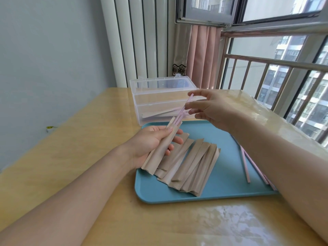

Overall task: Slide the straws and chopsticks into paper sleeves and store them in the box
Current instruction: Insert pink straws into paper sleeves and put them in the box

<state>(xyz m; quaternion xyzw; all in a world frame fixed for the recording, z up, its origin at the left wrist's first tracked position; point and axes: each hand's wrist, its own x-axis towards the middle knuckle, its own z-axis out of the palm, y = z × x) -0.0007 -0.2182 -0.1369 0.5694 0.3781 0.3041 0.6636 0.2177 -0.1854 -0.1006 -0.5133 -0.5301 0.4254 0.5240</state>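
My left hand (150, 142) grips a brown paper sleeve (160, 151), tilted up over the blue tray (221, 194). Pink straws (182, 110) stick out of the sleeve's open top, and my right hand (213, 109) pinches their upper end between thumb and fingers. Several empty brown sleeves (193, 167) lie fanned out on the tray. More loose pink straws (245, 167) rest at the tray's right side, partly hidden by my right forearm. The clear plastic box (156, 98) stands open behind the tray with some filled sleeves lying inside.
The wooden table (88, 139) reaches a grey wall on the left. On the right, a glossy table cover runs to a railing and window. A radiator and pink curtain stand behind the box.
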